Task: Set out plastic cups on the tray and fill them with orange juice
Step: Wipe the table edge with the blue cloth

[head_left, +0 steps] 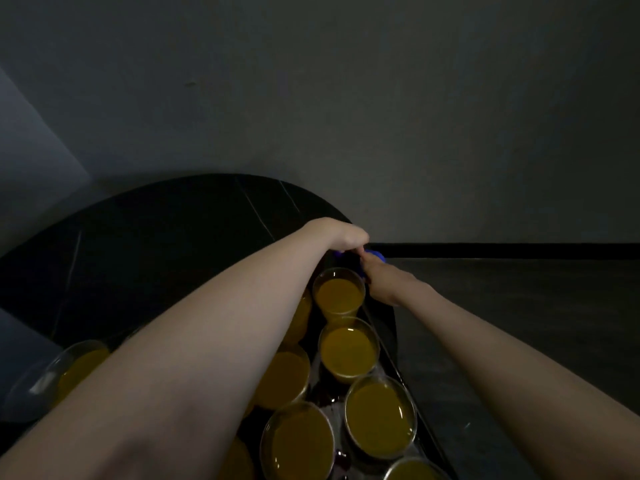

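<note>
— Where were the hands?

— Both were stretched out to the far end of the tray [398,372]. The left hand [348,235] had its fingers curled downward over something blue [375,255] at that far edge. The right hand [384,280] lay just beside it, its fingertips meeting the same blue thing. It was too small and too dark to name.

— Were they gripping it?

— The left hand's fingers looked closed round it. As for the right, I could not tell whether it pinched the thing or merely touched it.

— And the cups?

— Clear plastic cups filled with orange juice stood packed together on the tray, beneath and between the two forearms. The farthest cup [339,294] stood right under the hands. A second cup [348,351] touched it on the near side, then a third cup [380,417], with a fourth cup [299,441] beside that one to the left. More were partly hidden under the left arm. One more cup [74,370] of juice stood well off to the left, half covered by the forearm; I could not tell whether it was on the tray.

— What carried it all?

— A dark, rounded worktop [156,237] with pale veins. Behind it rose a plain grey wall [381,98], and to the right lay a dark floor [519,289].
</note>
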